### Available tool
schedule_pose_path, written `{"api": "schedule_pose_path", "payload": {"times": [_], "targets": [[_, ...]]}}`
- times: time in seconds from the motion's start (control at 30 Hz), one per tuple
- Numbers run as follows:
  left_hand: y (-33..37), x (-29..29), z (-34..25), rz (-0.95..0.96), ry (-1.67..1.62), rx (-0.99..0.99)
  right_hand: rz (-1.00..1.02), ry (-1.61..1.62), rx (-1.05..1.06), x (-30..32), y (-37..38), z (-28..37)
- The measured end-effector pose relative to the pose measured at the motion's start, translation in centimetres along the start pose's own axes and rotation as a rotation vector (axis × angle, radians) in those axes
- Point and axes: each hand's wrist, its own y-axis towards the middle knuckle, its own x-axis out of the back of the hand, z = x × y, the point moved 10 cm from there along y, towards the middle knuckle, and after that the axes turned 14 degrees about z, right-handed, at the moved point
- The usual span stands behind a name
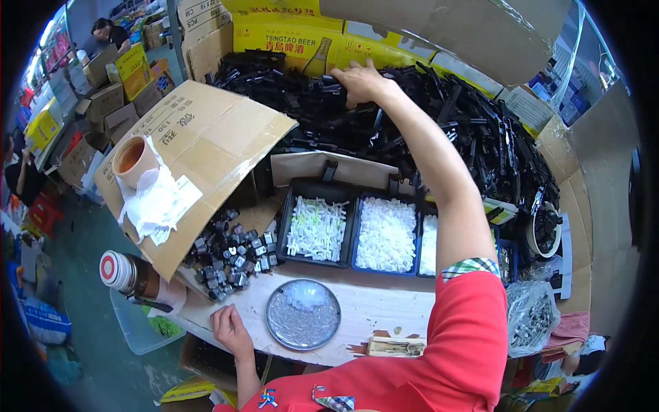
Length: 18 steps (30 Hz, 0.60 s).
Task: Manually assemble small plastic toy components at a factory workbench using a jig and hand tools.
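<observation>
My right arm stretches across the bench, and my right hand (362,83) is at the far side of a big heap of black plastic parts (473,130). Its fingers are spread over the heap, and no part shows lifted in them. My left hand (231,332) rests at the bench's near edge, fingers loosely bent, with nothing visible in it. Beside it is a round metal dish (303,331) of small clear pieces. A loose pile of small dark blocks (233,254) lies just beyond that hand.
Black trays hold white-and-green pieces (316,230) and white pieces (386,233). A cardboard flap (226,117) at left bears an orange-brown cup (135,159) and crumpled tissue. Nearby stands a lidded jar (127,275). A plastic bag of small parts (530,317) hangs at right.
</observation>
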Motion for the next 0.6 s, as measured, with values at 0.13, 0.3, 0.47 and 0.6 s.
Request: {"api": "schedule_pose_path", "payload": {"times": [0.13, 0.3, 0.47, 0.6], "targets": [[0.0, -0.1, -0.3, -0.001, 0.024, -0.022, -0.070, 0.022, 0.028, 1.0, -2.8, -0.5], [0.0, 0.0, -0.1, -0.012, 0.018, -0.011, -0.212, -0.071, 0.101, 1.3, -6.3, 1.0], [-0.1, -0.1, 0.1, -0.019, 0.020, -0.026, -0.331, -0.189, 0.156, 1.4, -9.9, 0.9], [0.1, -0.1, -0.5, -0.022, 0.027, -0.046, -0.412, -0.149, 0.191, 1.2, -12.5, 0.1]]}}
